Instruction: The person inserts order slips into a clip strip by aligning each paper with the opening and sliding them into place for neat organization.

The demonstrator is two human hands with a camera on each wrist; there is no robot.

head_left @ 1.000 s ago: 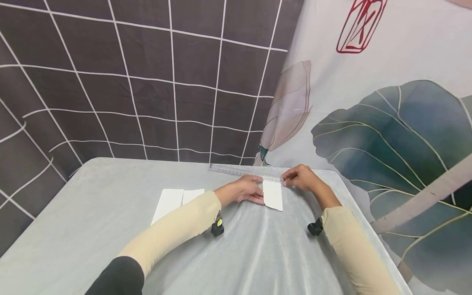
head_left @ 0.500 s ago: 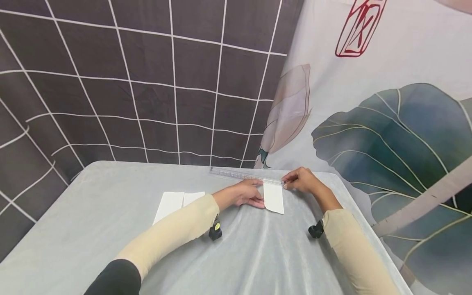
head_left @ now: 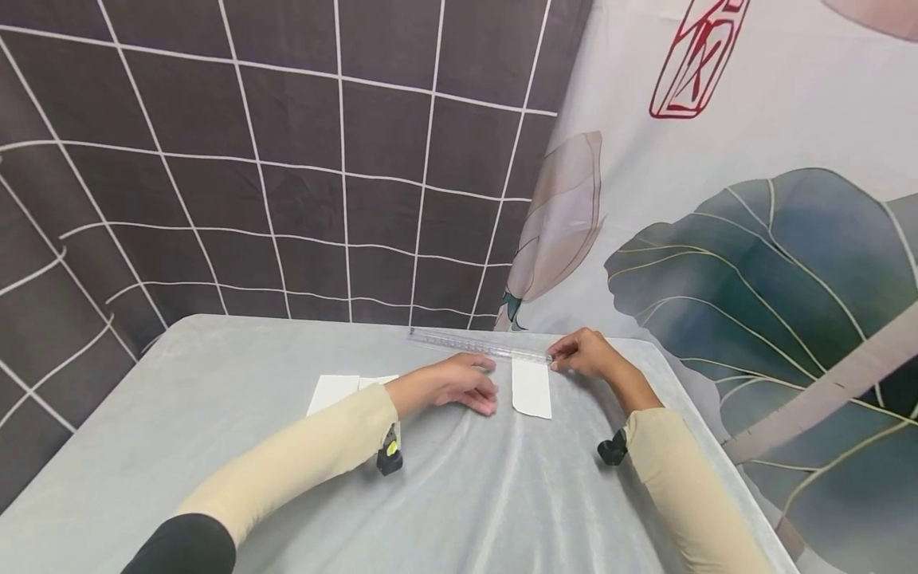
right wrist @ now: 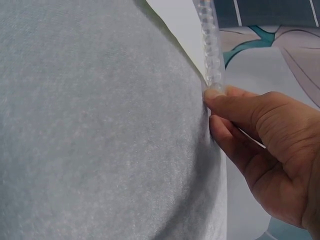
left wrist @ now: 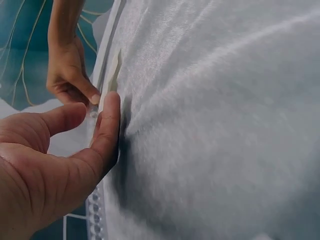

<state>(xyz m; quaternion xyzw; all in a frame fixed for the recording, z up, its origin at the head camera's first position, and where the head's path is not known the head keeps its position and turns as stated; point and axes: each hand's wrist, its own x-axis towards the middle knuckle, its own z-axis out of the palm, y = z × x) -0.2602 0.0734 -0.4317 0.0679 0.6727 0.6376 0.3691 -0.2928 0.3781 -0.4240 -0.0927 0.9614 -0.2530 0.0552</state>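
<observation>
A clear plastic ruler (head_left: 466, 344) lies along the far side of the table. My right hand (head_left: 586, 353) pinches its right end between thumb and fingers, which the right wrist view shows close up, the hand (right wrist: 270, 135) being at the ruler's tip. One small white paper piece (head_left: 531, 389) lies flat below the ruler, its top edge along it. My left hand (head_left: 459, 383) hovers just left of that paper, thumb and fingers apart with nothing between them. In the left wrist view the left hand (left wrist: 60, 160) has its fingers loosely bent, close over the cloth.
Two more white paper pieces (head_left: 334, 391) lie to the left, partly covered by my left sleeve (head_left: 301, 454). A grey cloth (head_left: 179, 414) with folds covers the table. Behind it hang a dark gridded curtain (head_left: 287, 199) and a leaf-patterned one (head_left: 774, 263).
My left hand has let go of the paper's left edge and moved to the left, away from it. The right hand, ruler and paper stay where they were.
</observation>
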